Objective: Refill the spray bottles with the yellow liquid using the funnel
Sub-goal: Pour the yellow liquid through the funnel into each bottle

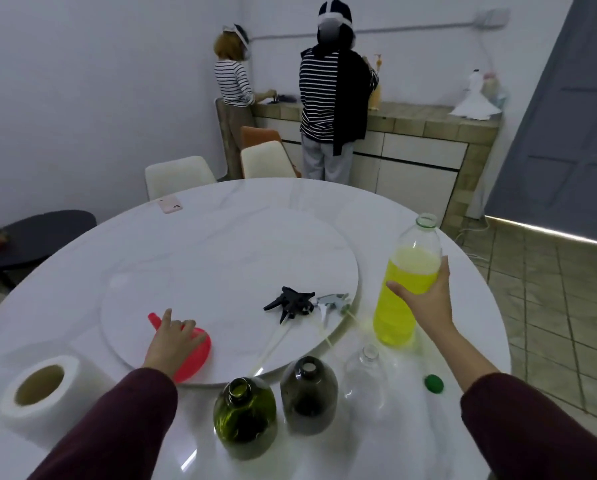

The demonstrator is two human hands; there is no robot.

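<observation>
Paper roll (40,384) far left on white round table (428,445). L hand (172,341) lies on red funnel (194,355) at turntable (220,258) edge, fingers bent over its rim; firm grasp or just resting, can't tell. Near front edge: green bottle (245,415), dark bottle (309,396), clear bottle (366,379), all uncapped, upright. Behind them on turntable: black sprayer head (290,301), grey sprayer head (333,301) w/ tubes. R hand (425,299) grasps uncapped yellow-liquid bottle (406,282), tilted slightly. Green cap (433,383) near R forearm.
</observation>
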